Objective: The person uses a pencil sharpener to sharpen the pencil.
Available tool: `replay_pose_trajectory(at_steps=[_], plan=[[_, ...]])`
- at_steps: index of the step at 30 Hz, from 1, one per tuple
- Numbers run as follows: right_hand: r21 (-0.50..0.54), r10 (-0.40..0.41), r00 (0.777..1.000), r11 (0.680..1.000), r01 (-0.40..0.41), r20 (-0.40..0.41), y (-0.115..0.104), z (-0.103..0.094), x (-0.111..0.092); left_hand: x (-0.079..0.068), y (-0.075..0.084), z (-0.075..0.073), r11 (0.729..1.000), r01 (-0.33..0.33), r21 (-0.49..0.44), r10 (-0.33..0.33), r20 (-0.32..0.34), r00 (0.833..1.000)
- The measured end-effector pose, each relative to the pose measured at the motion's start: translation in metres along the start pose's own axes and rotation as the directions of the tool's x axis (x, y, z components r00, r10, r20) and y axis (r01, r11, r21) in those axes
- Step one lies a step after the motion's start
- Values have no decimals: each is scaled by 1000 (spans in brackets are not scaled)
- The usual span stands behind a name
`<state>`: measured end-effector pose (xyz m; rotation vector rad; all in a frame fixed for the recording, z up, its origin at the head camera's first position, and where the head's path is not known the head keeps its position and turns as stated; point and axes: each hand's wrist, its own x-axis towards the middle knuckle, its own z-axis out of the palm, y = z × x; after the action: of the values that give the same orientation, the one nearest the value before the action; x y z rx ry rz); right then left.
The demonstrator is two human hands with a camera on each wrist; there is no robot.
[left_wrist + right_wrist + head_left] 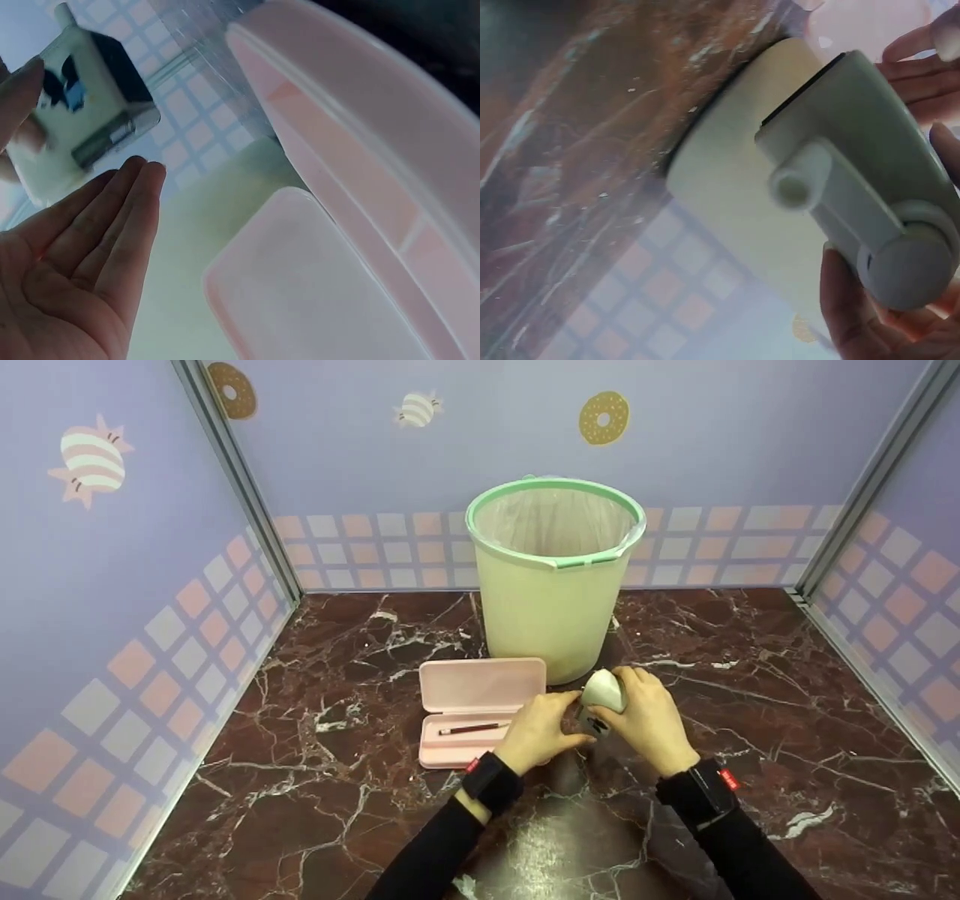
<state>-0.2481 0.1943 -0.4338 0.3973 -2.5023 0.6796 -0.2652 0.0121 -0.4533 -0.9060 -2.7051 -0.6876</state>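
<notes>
My right hand point(651, 720) grips a white hand-crank pencil sharpener point(602, 691) above the table, in front of the bin. Its crank handle point(859, 206) and round hub show in the right wrist view; a dark printed picture marks another face in the left wrist view. Close by on the left is my left hand point(541, 731), its fingers point(112, 240) straight and palm turned up, with nothing in it. A small gap separates those fingers from the sharpener in the left wrist view. Left of my hands lies an opened pink pencil case point(482, 684) with a dark red pencil point(471, 728) inside.
Behind the pencil case stands a pale green trash bin point(551, 607) with a green rim and a clear liner. The dark red marble tabletop point(315, 802) is bounded by patterned panels point(360, 450) at the back and both sides.
</notes>
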Motion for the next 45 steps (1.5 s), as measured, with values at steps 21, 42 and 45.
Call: replay_pose_trajectory(at_steps=[21,42,45], plan=[[49,42,999,998,-40,-25,-22,-5,7,3,1,3,997,73,-29,-77,-150,986],[394,-407,887,869,300,221,7,-40,20,4,-49,-26,748,14,-664,180,223,958],[344,-500,823,848,403,269,5,-43,22,4,-49,-26,732,13,-681,227,261,938]])
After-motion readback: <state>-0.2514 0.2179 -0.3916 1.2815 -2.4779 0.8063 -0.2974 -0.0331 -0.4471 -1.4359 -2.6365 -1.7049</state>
